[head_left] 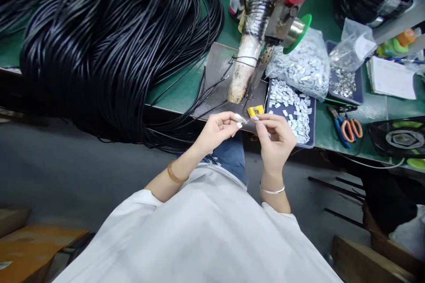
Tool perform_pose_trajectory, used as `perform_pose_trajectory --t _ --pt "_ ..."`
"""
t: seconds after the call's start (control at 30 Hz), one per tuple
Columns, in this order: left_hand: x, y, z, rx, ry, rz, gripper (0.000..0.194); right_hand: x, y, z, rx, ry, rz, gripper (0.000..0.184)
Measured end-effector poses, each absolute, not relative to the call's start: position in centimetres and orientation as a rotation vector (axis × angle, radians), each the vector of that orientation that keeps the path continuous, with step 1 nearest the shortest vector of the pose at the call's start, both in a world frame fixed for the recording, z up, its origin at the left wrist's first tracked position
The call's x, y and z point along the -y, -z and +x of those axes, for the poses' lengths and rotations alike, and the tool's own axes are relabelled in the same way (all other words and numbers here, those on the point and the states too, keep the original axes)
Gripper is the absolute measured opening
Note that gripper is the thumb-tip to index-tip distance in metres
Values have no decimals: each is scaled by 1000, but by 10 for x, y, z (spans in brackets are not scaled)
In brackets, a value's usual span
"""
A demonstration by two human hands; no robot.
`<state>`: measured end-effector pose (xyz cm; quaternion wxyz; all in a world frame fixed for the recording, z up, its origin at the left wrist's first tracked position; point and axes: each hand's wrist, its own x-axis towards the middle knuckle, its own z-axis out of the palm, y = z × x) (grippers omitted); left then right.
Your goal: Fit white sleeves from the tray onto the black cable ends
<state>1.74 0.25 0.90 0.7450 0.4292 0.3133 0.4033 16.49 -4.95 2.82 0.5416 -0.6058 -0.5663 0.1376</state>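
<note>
My left hand (217,130) and my right hand (275,139) meet in front of the bench edge, fingertips almost touching. Both are pinched on a small white piece (239,119) with a thin wire end; I cannot make out exactly what it is. Thin black wires (212,86) run from the hands up to a large bundle of black cable coils (116,44) on the left. Just beyond my fingers lies a small yellow block (255,110) on a dark metal plate (215,70), under a mounted soldering tool (257,31).
A dark blue tray (310,141) of several small white parts sits right of my hands, with clear bags of parts (307,64) behind it. Orange-handled scissors and blue pliers (347,129) lie on the green bench (186,88). A small fan (400,139) is at far right.
</note>
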Motion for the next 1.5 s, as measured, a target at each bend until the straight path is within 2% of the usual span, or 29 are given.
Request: perform_pose_trajectory --t 0.13,0.27,0.83,0.97,1.07,1.23,1.5 --pt "-2 -2 18 -737 -921 895 32 47 -16 167 1311 -612 -1415 8" --pt "-1 -7 17 -732 -911 922 32 44 -11 168 1271 -739 -1360 4" --pt "-2 -7 11 -640 -725 1093 37 40 -8 175 1303 -842 -1303 4" --pt "1 -4 14 -650 -774 1054 37 41 -9 173 1302 -856 -1273 3" --pt "6 -1 18 -684 -830 1022 38 46 -9 166 1332 -728 -1339 4" --pt "13 -2 21 -693 -855 951 37 53 -6 155 1477 -198 -1369 13" --pt "8 -8 17 -740 -991 1036 33 52 -9 158 1392 -171 -1263 12"
